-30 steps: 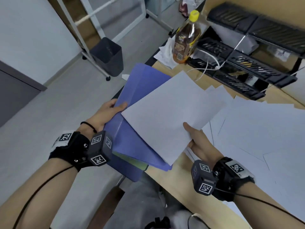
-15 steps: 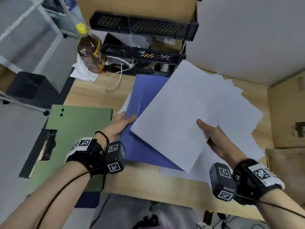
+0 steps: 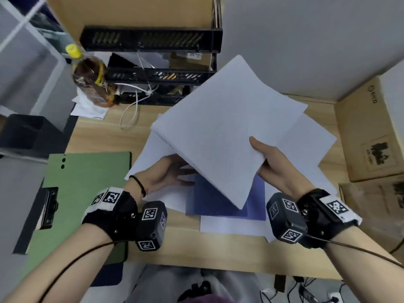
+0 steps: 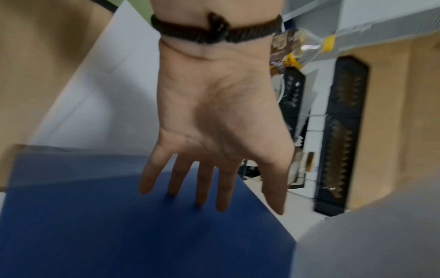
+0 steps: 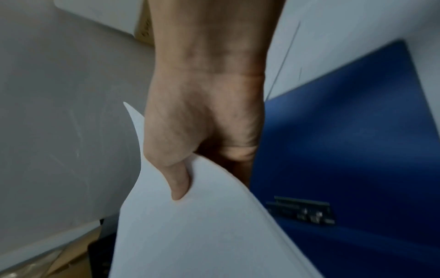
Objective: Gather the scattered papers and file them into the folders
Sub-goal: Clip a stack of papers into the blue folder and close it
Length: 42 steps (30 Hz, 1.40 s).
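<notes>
My right hand (image 3: 261,159) grips a stack of white papers (image 3: 223,132) by its near edge, thumb on top, and holds it tilted above the desk. In the right wrist view the thumb (image 5: 178,184) presses on the paper stack (image 5: 190,235). Under the stack a blue folder (image 3: 218,204) lies flat on the desk, with a metal clip (image 5: 302,208) inside. My left hand (image 3: 177,173) reaches beneath the stack, and its straight fingers (image 4: 200,188) touch the blue folder (image 4: 142,235). A green folder (image 3: 87,193) lies at the desk's left end.
Loose white sheets (image 3: 306,145) lie under and around the blue folder. A brown bottle (image 3: 91,82), black stacked trays (image 3: 153,40) and a white cable (image 3: 133,110) stand at the back. A cardboard box (image 3: 367,132) sits at the right. A dark bin (image 3: 28,132) stands on the floor to the left.
The blue folder now lies flat in front of me. My left hand has left its edge and slid under the paper stack, fingers flat on it. The right hand keeps the stack above.
</notes>
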Each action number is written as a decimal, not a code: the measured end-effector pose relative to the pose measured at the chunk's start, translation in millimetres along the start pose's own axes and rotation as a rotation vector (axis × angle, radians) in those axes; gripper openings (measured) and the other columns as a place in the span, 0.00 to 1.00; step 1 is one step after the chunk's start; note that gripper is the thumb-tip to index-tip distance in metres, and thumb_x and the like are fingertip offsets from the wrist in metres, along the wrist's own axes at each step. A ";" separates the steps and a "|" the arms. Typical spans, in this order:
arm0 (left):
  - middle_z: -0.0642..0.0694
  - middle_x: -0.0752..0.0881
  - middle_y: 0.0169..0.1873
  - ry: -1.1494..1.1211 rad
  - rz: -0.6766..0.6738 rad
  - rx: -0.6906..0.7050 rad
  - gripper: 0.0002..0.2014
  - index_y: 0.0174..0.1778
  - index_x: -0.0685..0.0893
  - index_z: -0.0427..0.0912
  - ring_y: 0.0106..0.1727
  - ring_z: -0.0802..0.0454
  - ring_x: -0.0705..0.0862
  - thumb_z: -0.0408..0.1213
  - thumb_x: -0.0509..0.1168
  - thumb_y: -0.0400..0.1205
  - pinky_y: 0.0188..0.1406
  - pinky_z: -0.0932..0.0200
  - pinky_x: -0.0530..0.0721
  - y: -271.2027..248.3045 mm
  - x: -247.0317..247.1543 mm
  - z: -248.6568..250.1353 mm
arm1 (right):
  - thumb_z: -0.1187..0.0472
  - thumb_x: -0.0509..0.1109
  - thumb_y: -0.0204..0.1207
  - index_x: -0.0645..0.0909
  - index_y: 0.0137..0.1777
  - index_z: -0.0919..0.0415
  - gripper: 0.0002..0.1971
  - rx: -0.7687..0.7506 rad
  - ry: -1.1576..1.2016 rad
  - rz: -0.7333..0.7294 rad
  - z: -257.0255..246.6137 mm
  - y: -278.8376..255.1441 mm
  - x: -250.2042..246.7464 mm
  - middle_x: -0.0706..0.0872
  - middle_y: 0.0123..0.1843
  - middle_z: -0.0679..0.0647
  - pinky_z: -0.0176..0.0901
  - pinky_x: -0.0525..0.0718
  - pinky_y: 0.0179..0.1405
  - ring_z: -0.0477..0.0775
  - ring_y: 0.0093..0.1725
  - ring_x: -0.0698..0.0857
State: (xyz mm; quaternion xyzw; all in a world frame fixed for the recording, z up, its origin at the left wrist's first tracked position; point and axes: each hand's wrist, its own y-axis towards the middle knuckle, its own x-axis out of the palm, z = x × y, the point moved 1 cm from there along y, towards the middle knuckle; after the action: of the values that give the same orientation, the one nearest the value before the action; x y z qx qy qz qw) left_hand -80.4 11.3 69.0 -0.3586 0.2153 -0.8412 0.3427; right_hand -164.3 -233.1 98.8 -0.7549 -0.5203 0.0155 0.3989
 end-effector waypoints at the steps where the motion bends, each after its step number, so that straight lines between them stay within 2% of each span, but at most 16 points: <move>1: 0.36 0.76 0.57 -0.054 -0.030 0.036 0.20 0.54 0.84 0.43 0.60 0.37 0.75 0.44 0.73 0.67 0.63 0.30 0.77 -8.4 0.3 7.4 | 0.60 0.63 0.85 0.76 0.74 0.65 0.20 0.027 0.023 -0.027 0.3 5.8 9.5 0.84 0.70 0.59 0.46 0.84 0.64 0.57 0.70 0.83; 4: 0.39 0.84 0.52 -0.121 -0.092 0.130 0.29 0.49 0.92 0.47 0.50 0.39 0.86 0.56 0.82 0.53 0.57 0.28 0.81 -29.7 -2.4 29.5 | 0.61 0.62 0.85 0.80 0.69 0.62 0.15 0.085 0.021 -0.134 5.0 21.6 38.2 0.88 0.66 0.56 0.45 0.86 0.62 0.54 0.65 0.87; 7: 0.40 0.78 0.57 -0.117 -0.142 0.153 0.23 0.51 0.91 0.49 0.55 0.41 0.80 0.55 0.77 0.63 0.50 0.40 0.86 -48.6 -5.6 49.6 | 0.61 0.62 0.85 0.81 0.67 0.60 0.13 0.139 -0.057 -0.202 17.9 34.9 64.2 0.88 0.66 0.55 0.46 0.86 0.63 0.53 0.64 0.87; 10: 0.38 0.74 0.56 -0.120 -0.004 0.159 0.14 0.44 0.92 0.48 0.57 0.40 0.72 0.47 0.63 0.73 0.54 0.45 0.80 -57.3 -24.1 61.1 | 0.60 0.63 0.85 0.80 0.69 0.62 0.15 0.193 -0.134 -0.190 39.0 47.2 74.3 0.89 0.64 0.54 0.44 0.89 0.55 0.52 0.61 0.89; 12: 0.35 0.77 0.55 -0.119 0.032 0.148 0.16 0.52 0.88 0.40 0.58 0.38 0.72 0.44 0.67 0.73 0.62 0.45 0.72 -57.5 -38.6 67.0 | 0.60 0.64 0.85 0.79 0.69 0.61 0.15 0.217 -0.197 -0.156 53.9 52.0 70.3 0.90 0.62 0.53 0.43 0.90 0.49 0.51 0.59 0.90; 14: 0.34 0.75 0.67 -0.084 0.007 0.133 0.23 0.64 0.82 0.38 0.66 0.36 0.70 0.46 0.70 0.75 0.75 0.40 0.64 -57.8 -51.1 74.8 | 0.60 0.64 0.85 0.79 0.70 0.61 0.15 0.231 -0.249 -0.122 65.5 51.6 61.7 0.89 0.63 0.54 0.42 0.90 0.47 0.51 0.58 0.90; 17: 0.36 0.76 0.71 0.089 0.005 0.063 0.26 0.73 0.77 0.48 0.66 0.32 0.74 0.51 0.66 0.79 0.69 0.32 0.71 -54.8 -61.6 85.4 | 0.61 0.66 0.84 0.78 0.71 0.61 0.17 0.243 -0.289 -0.052 76.9 46.0 44.1 0.88 0.65 0.56 0.43 0.90 0.47 0.53 0.57 0.90; 21: 0.42 0.87 0.57 0.425 0.214 0.080 0.16 0.69 0.78 0.52 0.47 0.47 0.85 0.37 0.61 0.85 0.43 0.53 0.88 -53.6 -71.1 87.3 | 0.52 0.80 0.67 0.78 0.70 0.60 0.31 0.255 -0.323 -0.038 80.1 37.1 25.6 0.90 0.61 0.54 0.43 0.90 0.46 0.54 0.57 0.90; 24: 0.45 0.86 0.44 0.624 0.421 0.122 0.20 0.64 0.80 0.55 0.34 0.53 0.80 0.28 0.57 0.82 0.28 0.59 0.75 -54.7 -92.7 82.9 | 0.59 0.67 0.82 0.80 0.67 0.60 0.15 0.272 -0.277 -0.009 82.1 37.2 20.5 0.91 0.60 0.54 0.42 0.90 0.45 0.53 0.57 0.91; 26: 0.46 0.86 0.42 0.624 0.489 0.100 0.23 0.64 0.80 0.55 0.35 0.51 0.78 0.24 0.55 0.81 0.28 0.60 0.70 -58.4 -113.1 76.0 | 0.60 0.65 0.84 0.80 0.67 0.60 0.14 0.296 -0.288 -0.026 85.7 37.7 24.9 0.91 0.59 0.54 0.42 0.90 0.45 0.53 0.57 0.91; 31: 0.47 0.87 0.44 0.501 0.641 -0.015 0.23 0.61 0.79 0.58 0.41 0.47 0.83 0.24 0.55 0.82 0.44 0.52 0.83 -80.6 -165.8 44.9 | 0.60 0.65 0.84 0.77 0.72 0.61 0.17 0.316 -0.418 -0.105 97.9 41.4 32.6 0.89 0.63 0.57 0.52 0.89 0.54 0.58 0.60 0.90; 34: 0.44 0.86 0.41 0.464 0.738 -0.107 0.23 0.65 0.77 0.48 0.40 0.46 0.82 0.19 0.54 0.81 0.41 0.52 0.83 -87.6 -189.6 15.4 | 0.59 0.67 0.82 0.74 0.76 0.58 0.22 0.344 -0.512 -0.145 104.9 41.0 23.3 0.88 0.66 0.56 0.59 0.84 0.64 0.59 0.64 0.87; 36: 0.41 0.85 0.51 0.475 0.838 -0.089 0.27 0.73 0.72 0.39 0.44 0.46 0.82 0.16 0.55 0.79 0.46 0.52 0.81 -84.4 -199.1 2.4 | 0.60 0.67 0.83 0.73 0.76 0.58 0.22 0.358 -0.529 -0.144 105.8 36.4 14.2 0.88 0.66 0.56 0.58 0.84 0.64 0.59 0.64 0.87; 39: 0.42 0.76 0.69 0.557 0.932 0.046 0.29 0.76 0.68 0.35 0.66 0.46 0.77 0.16 0.57 0.78 0.63 0.50 0.76 -69.7 -197.7 4.0 | 0.62 0.65 0.84 0.72 0.76 0.60 0.20 0.364 -0.539 -0.094 100.8 23.8 -0.7 0.90 0.61 0.57 0.49 0.91 0.50 0.56 0.56 0.91; 40: 0.41 0.75 0.71 0.589 0.883 0.080 0.28 0.74 0.71 0.36 0.66 0.46 0.78 0.15 0.56 0.78 0.62 0.49 0.76 -60.5 -194.3 6.6 | 0.63 0.64 0.85 0.73 0.75 0.62 0.19 0.364 -0.533 -0.071 98.1 19.2 -6.2 0.90 0.57 0.58 0.42 0.90 0.39 0.51 0.48 0.93; 42: 0.40 0.77 0.72 0.672 0.732 0.087 0.25 0.67 0.76 0.44 0.48 0.52 0.82 0.17 0.56 0.79 0.46 0.56 0.81 -37.4 -179.1 12.1 | 0.64 0.63 0.86 0.74 0.73 0.63 0.17 0.346 -0.496 -0.027 92.2 10.2 -18.1 0.90 0.48 0.56 0.32 0.82 0.21 0.44 0.31 0.90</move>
State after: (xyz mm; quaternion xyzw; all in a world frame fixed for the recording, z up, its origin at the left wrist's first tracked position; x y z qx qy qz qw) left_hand 3.9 166.0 18.0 0.0460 0.3902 -0.7431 0.5417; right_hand -205.2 -194.9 22.7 -0.6420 -0.6014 0.2825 0.3825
